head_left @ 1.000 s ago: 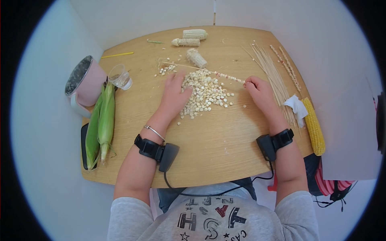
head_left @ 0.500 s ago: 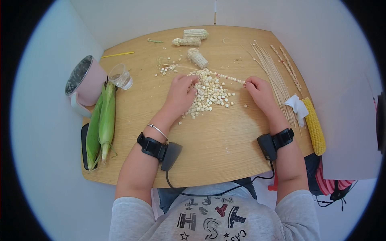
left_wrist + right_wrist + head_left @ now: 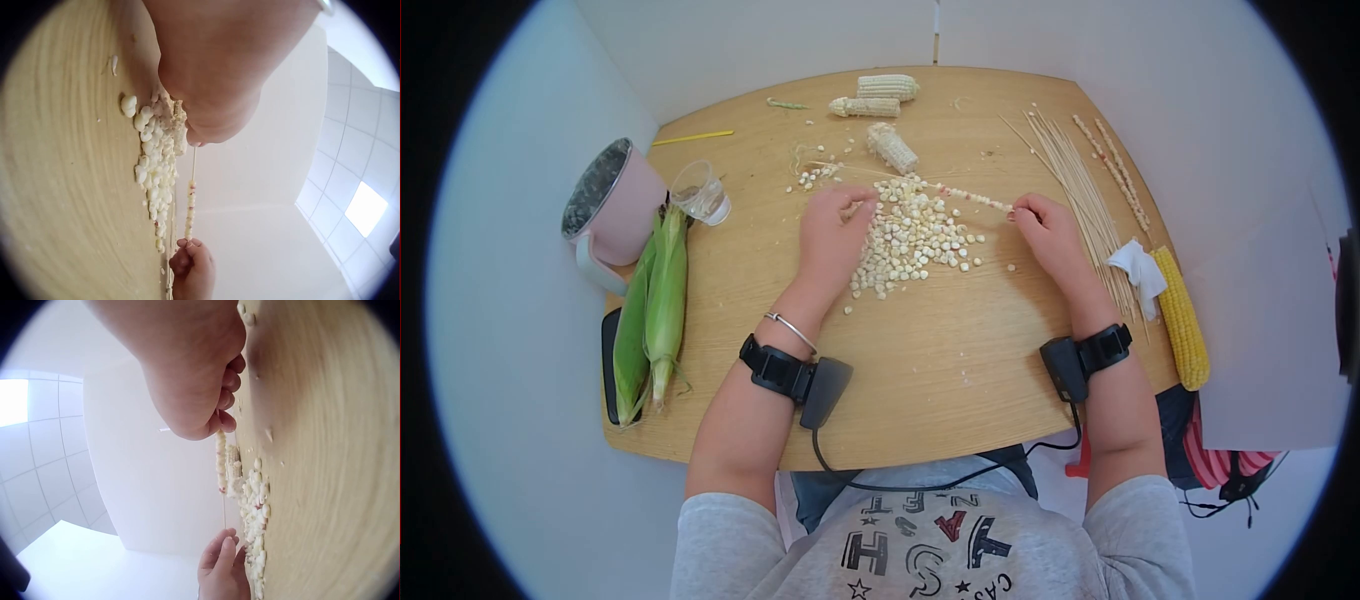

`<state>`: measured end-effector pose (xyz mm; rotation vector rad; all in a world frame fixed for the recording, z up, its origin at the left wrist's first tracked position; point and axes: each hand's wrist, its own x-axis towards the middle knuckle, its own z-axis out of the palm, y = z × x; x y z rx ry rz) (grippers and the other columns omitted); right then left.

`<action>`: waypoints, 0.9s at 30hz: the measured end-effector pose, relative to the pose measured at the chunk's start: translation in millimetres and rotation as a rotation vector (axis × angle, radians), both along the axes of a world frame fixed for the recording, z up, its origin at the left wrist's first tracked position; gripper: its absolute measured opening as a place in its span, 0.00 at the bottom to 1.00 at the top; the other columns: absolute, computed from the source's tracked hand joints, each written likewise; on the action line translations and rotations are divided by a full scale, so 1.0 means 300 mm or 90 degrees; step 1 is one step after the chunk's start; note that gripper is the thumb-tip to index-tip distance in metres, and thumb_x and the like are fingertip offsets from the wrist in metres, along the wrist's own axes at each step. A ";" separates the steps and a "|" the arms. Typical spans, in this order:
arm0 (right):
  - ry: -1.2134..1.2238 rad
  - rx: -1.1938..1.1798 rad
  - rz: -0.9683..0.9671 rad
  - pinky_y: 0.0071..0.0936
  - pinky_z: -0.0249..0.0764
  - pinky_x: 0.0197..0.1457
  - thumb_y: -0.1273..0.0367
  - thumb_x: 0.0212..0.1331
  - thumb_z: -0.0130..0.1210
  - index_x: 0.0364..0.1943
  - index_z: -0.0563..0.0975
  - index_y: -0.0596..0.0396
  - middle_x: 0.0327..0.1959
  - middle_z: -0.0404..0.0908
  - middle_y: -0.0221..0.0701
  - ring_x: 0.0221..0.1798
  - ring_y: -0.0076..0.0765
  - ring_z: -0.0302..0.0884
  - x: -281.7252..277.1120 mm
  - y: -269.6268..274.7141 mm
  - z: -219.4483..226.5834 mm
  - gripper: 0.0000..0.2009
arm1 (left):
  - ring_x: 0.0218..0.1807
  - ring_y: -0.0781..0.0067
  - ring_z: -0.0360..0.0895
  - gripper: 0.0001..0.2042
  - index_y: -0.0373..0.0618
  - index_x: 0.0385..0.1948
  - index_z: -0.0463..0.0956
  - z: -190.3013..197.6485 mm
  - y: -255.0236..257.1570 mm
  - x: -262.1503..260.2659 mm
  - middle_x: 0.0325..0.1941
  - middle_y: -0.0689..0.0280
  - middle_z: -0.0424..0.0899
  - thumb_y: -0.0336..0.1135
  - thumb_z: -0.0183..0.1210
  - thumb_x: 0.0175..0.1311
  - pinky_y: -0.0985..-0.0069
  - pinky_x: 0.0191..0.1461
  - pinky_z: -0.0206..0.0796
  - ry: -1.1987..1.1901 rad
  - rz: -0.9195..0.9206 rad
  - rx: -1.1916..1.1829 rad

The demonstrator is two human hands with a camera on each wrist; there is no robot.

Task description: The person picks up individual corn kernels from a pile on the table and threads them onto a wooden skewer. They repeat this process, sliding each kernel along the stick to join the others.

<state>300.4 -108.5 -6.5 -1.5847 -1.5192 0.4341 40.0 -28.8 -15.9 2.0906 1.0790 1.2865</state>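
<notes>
Near edge, at five o'clock: right hand (image 3: 1048,232) pinching one end of a thin wooden skewer (image 3: 940,187) half-threaded with pale corn kernels. At seven o'clock: left hand (image 3: 832,232), fingers curled, pinching the skewer's other end above the loose heap of pale kernels (image 3: 912,238) on the round wooden table (image 3: 940,350). Likely light, stiff yet snappable, kernels slippery and soft; best gripped at bare ends.

- Desk (image 3: 960,330): light wood grain.
- Kernel pile (image 3: 910,235): pale cream.
- Husked ears (image 3: 652,300): green.
- Peeled cob (image 3: 1182,315): bright yellow.
- Jug (image 3: 615,205): pink, grey speckled inside.
- Wrist straps (image 3: 772,368): black.
- Shirt (image 3: 920,545): grey, black and red lettering.
</notes>
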 end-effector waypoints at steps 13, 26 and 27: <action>0.007 -0.008 -0.046 0.24 0.62 0.22 0.69 0.47 0.47 0.25 0.75 0.61 0.13 0.68 0.33 0.17 0.25 0.65 0.032 -0.006 0.009 0.09 | 0.27 0.78 0.70 0.12 0.34 0.42 0.68 0.011 0.102 -0.139 0.28 0.63 0.75 0.25 0.48 0.56 0.86 0.27 0.65 -0.632 -0.071 -0.555; -0.002 -0.016 -0.012 0.25 0.61 0.25 0.68 0.46 0.47 0.25 0.74 0.62 0.14 0.68 0.35 0.19 0.28 0.64 0.027 -0.014 0.020 0.09 | 0.37 0.66 0.75 0.11 0.34 0.45 0.66 0.006 0.112 -0.143 0.35 0.57 0.75 0.24 0.44 0.61 0.76 0.40 0.71 -0.636 -0.054 -0.574; -0.005 -0.022 -0.018 0.26 0.62 0.25 0.68 0.46 0.47 0.24 0.74 0.62 0.14 0.68 0.36 0.19 0.28 0.65 0.024 -0.015 0.024 0.09 | 0.38 0.65 0.75 0.11 0.34 0.45 0.65 0.006 0.112 -0.142 0.36 0.56 0.75 0.24 0.43 0.61 0.75 0.41 0.71 -0.634 -0.053 -0.571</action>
